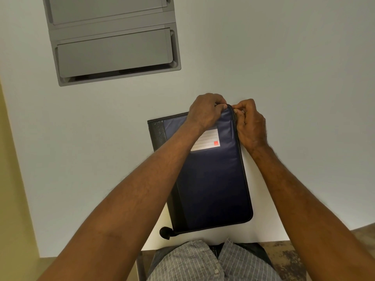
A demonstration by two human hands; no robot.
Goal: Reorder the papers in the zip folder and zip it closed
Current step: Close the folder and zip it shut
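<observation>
Folder (213, 179), just the one, lies shut and flat on the white worktop (294, 78), close to the near edge, dark blue with a black spine on its left side and one white lined label (206, 139) bearing a small red square. Two hands meet at its far right corner: the left hand (205, 112) curls over the top edge and grips it, while the right hand (250, 124) has its fingers bunched in a pinch at the zip line on the corner, though the puller itself is too small to make out. One black loop (164, 232) sticks out at the near left corner. Set into the worktop farther back is one grey unit (113, 39) with two flaps. A yellowish wall runs along the left, and mottled floor shows at the lower right.
</observation>
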